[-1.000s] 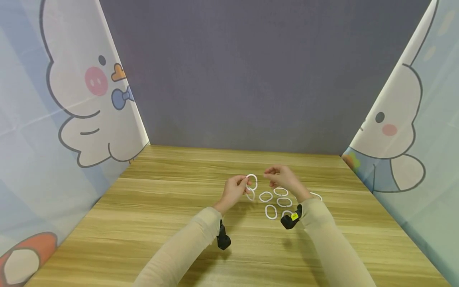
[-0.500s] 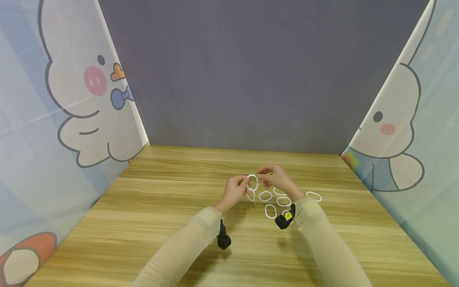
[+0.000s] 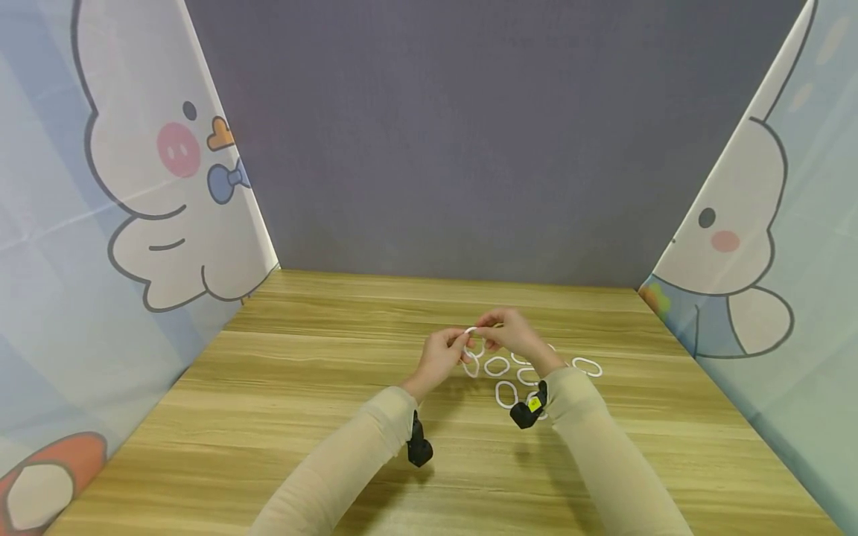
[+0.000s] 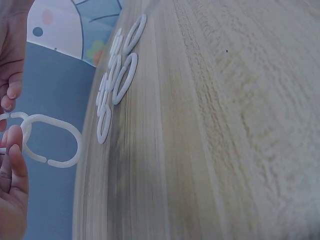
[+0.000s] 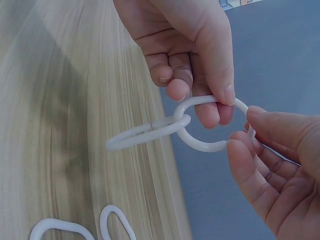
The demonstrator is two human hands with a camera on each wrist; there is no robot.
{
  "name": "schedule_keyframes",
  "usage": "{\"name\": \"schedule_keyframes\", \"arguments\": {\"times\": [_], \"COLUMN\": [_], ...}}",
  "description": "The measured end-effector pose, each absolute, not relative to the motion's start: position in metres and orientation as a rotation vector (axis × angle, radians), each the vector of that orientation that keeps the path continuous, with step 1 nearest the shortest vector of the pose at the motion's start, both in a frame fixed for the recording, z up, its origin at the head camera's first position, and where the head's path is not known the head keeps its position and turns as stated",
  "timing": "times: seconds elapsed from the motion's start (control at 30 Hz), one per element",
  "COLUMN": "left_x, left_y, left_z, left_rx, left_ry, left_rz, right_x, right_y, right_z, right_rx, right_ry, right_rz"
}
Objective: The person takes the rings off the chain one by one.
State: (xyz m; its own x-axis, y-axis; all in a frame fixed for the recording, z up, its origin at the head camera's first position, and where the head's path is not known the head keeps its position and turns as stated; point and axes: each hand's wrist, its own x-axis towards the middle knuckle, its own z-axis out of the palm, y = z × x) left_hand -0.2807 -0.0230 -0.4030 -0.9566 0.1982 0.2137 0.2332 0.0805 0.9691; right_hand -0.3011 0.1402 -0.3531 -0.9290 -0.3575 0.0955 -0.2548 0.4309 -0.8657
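Observation:
My left hand [image 3: 439, 353] pinches a white plastic link ring [image 5: 200, 146] between thumb and fingers, above the table. Opposite it, the thumb and fingers of my right hand [image 5: 285, 165] pinch the same ring's upper end. Through this ring hooks a second white link ring [image 4: 79, 142], which dangles below it, untouched by the fingers. A small gap shows in the second ring's side in the left wrist view. Seen from the head, the right hand [image 3: 512, 333] comes in from the right and its fingertips cover part of the pinched ring.
Several loose white link rings [image 3: 497, 394] lie on the wood-grain table [image 3: 234, 447], below and right of the hands; the right forearm hides some. A grey panel [image 3: 429, 149] stands behind the table. Cartoon-printed cloths [image 3: 47, 298] flank both sides.
My right hand has moved left to the upper ring and now pinches it; before, its fingers were apart from it. My left hand has stayed nearly still, holding the ring throughout.

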Motion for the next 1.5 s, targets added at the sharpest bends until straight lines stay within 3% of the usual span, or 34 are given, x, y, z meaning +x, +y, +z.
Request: {"name": "schedule_keyframes", "arguments": {"times": [1.27, 1.5], "left_x": [-0.283, -0.267], "left_y": [-0.029, -0.032], "left_z": [-0.413, -0.397], "left_rx": [-0.483, -0.503], "left_ry": [-2.404, -2.386], "left_rz": [-1.975, -1.994], "right_x": [-0.300, -0.303], "right_y": [0.138, 0.141], "right_z": [-0.341, -0.340], "right_rx": [-0.435, -0.387], "right_ry": [2.615, 2.525], "right_rz": [-1.631, -1.768]}}
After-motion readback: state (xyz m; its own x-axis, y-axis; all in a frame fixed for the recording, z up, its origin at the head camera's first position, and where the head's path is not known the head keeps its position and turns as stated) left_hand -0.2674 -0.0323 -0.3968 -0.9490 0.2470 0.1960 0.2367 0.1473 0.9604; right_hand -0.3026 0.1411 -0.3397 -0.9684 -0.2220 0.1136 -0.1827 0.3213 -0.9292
